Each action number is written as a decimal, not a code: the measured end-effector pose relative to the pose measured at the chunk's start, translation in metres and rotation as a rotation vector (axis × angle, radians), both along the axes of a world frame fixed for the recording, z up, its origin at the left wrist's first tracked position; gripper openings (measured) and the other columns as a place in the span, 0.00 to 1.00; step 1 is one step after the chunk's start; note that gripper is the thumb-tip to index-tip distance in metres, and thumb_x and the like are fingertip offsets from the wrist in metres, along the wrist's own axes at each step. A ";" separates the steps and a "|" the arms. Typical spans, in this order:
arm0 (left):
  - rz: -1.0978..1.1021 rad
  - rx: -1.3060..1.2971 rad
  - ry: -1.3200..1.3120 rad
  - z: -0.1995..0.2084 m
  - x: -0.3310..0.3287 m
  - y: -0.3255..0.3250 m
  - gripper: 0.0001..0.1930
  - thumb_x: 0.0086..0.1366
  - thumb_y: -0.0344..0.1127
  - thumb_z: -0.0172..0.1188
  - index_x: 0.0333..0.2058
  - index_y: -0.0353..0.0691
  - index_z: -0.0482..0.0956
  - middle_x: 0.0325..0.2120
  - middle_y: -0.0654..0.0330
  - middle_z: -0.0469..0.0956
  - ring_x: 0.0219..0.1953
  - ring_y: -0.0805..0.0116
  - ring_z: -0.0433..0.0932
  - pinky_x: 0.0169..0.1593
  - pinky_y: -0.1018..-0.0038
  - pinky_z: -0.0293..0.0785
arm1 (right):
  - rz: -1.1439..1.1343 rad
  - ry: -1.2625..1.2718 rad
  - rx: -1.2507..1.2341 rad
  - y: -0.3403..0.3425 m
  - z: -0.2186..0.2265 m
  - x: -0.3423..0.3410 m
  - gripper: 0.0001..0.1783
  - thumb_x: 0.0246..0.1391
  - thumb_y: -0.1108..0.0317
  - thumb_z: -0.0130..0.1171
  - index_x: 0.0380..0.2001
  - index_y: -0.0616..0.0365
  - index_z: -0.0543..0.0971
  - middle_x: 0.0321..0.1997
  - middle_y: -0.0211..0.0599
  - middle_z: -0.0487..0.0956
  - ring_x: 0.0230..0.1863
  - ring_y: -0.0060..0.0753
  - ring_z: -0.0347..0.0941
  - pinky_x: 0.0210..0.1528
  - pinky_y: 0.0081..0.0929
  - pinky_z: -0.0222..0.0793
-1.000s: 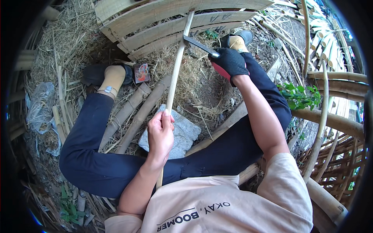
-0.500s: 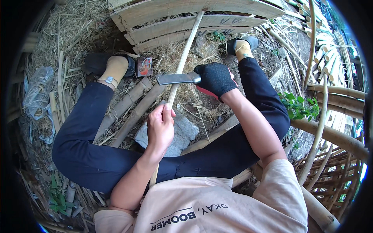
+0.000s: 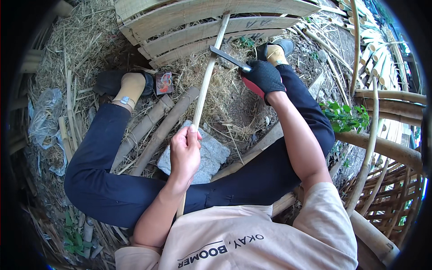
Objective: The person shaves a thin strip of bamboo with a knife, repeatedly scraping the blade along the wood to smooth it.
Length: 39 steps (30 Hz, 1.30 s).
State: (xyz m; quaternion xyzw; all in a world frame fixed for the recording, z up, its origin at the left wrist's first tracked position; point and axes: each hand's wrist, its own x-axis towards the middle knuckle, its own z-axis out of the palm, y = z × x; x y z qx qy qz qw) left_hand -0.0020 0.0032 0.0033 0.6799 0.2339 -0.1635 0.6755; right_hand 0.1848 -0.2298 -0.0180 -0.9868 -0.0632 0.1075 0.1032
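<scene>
A long pale bamboo strip [image 3: 206, 83] runs from under my left forearm up to the wooden crate, its far end against the slats. My left hand [image 3: 185, 150], bare, is closed round the strip near its middle. In my right hand [image 3: 263, 81], which wears a black and red glove, is a knife [image 3: 230, 59] with a broad flat blade. The blade's tip end lies across the strip's far part, close below the crate. The knife's handle is mostly hidden inside the glove.
A slatted wooden crate [image 3: 175, 27] stands ahead. A grey stone block [image 3: 209, 155] sits between my legs, with bamboo pieces [image 3: 164, 128] to its left. Straw covers the ground. At right are bamboo poles [image 3: 387, 150], a woven basket [image 3: 387, 198] and a green plant [image 3: 344, 117].
My right hand has moved away from me along the strip and slightly right, taking the knife toward the crate. The blade is now tilted. My left hand keeps its hold on the strip.
</scene>
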 end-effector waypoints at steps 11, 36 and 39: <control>0.062 -0.165 0.124 -0.004 0.010 0.015 0.17 0.79 0.45 0.43 0.31 0.43 0.69 0.14 0.78 0.56 0.12 0.89 0.50 0.15 0.83 0.44 | 0.299 0.135 0.129 0.048 0.012 -0.039 0.14 0.50 0.52 0.61 0.35 0.47 0.85 0.33 0.47 0.84 0.37 0.54 0.81 0.44 0.45 0.76; 0.119 -0.260 0.109 -0.002 0.015 0.016 0.17 0.78 0.46 0.45 0.31 0.43 0.69 0.14 0.77 0.57 0.12 0.89 0.51 0.16 0.84 0.44 | 0.231 0.138 0.189 0.043 0.009 -0.030 0.20 0.53 0.47 0.62 0.43 0.45 0.85 0.35 0.47 0.84 0.39 0.54 0.81 0.45 0.44 0.76; 0.114 -0.250 0.129 -0.003 0.012 0.017 0.17 0.78 0.46 0.44 0.31 0.43 0.69 0.14 0.78 0.57 0.12 0.89 0.51 0.16 0.84 0.44 | 0.289 0.171 0.180 0.059 0.017 -0.043 0.16 0.52 0.50 0.62 0.39 0.45 0.85 0.33 0.45 0.84 0.37 0.53 0.81 0.43 0.45 0.76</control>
